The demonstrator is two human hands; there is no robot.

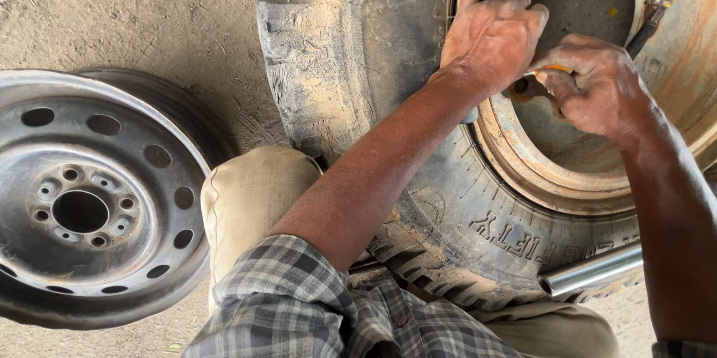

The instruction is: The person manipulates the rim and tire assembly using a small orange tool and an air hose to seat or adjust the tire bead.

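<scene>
L hand (493, 36) grips rusty steel wheel rim (597, 179) inside big dusty black tyre (358, 51); R hand (597, 89), fingers pinched on small yellow-handled tool (549, 70) at rim edge. Grey steel wheel (89, 201) lies nearby on dirt.

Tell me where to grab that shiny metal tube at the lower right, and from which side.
Grip the metal tube just behind its open end, coming from above with fingers wrapped across it. It lies nearly level against the tire, so its top is free; its far end runs out of frame behind the right forearm.
</scene>
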